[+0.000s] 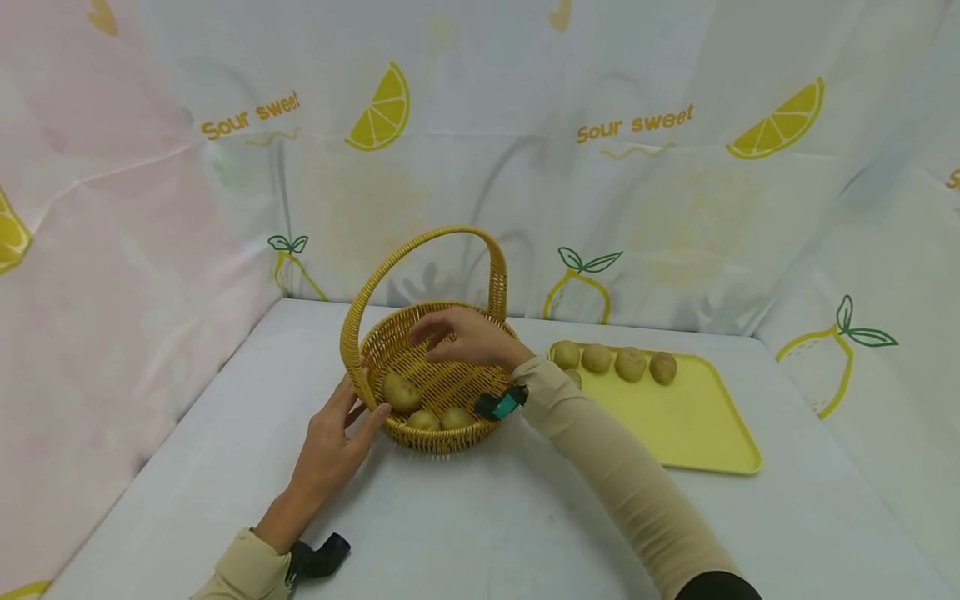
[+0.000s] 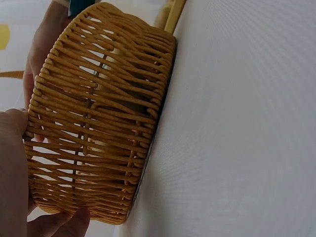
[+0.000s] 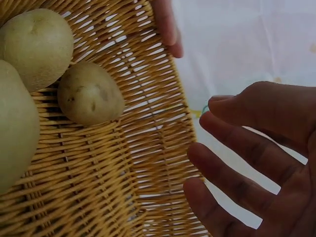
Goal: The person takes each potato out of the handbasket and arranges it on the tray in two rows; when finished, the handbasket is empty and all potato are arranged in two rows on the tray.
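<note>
A round wicker basket with a tall arched handle stands on the white table. Inside it three potatoes lie toward the front left. My left hand grips the basket's left side near the handle's base, the thumb at the rim and other fingers against the outer weave. Over the basket hovers my right hand, holding nothing, its fingers loosely bent and spread apart. In the right wrist view the right hand is apart from the potatoes.
To the right of the basket is a yellow tray with several potatoes along its far and left edges. A printed cloth backdrop rises behind and at both sides of the table.
</note>
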Demonstrator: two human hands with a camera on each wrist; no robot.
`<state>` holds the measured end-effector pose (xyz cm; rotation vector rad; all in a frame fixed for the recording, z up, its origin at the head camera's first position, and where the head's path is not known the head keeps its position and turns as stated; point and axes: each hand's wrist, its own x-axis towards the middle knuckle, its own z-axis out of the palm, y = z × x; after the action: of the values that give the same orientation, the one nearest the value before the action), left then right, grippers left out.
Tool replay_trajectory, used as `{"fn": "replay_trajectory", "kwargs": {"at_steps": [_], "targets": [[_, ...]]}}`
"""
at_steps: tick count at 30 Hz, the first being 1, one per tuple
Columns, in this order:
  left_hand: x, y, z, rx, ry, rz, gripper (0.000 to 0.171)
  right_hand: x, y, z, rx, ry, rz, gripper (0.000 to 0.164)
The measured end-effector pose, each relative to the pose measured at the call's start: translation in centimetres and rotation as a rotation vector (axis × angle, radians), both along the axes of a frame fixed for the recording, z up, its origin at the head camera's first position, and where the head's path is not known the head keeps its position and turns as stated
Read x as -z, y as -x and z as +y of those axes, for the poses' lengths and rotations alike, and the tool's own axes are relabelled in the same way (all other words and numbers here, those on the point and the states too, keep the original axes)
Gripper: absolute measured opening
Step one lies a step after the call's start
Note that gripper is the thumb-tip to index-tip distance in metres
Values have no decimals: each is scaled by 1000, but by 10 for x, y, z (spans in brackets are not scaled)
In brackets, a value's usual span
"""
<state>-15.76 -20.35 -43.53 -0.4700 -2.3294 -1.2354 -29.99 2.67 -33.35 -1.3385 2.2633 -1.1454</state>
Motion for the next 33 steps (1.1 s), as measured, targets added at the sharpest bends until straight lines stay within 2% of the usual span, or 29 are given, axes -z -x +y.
{"fn": "replay_trajectory", "kwargs": {"at_steps": [11,25,33], "targets": [[1,0,0,15,-5,8,66,22,10,-23,-150,-29,-88,42],[1,0,0,5,0,3,63,38,10,-35,-176,-204,-162,60],[0,-1,0,5,6,6,64,38,7,-35,-159,-261,-128,64]]}}
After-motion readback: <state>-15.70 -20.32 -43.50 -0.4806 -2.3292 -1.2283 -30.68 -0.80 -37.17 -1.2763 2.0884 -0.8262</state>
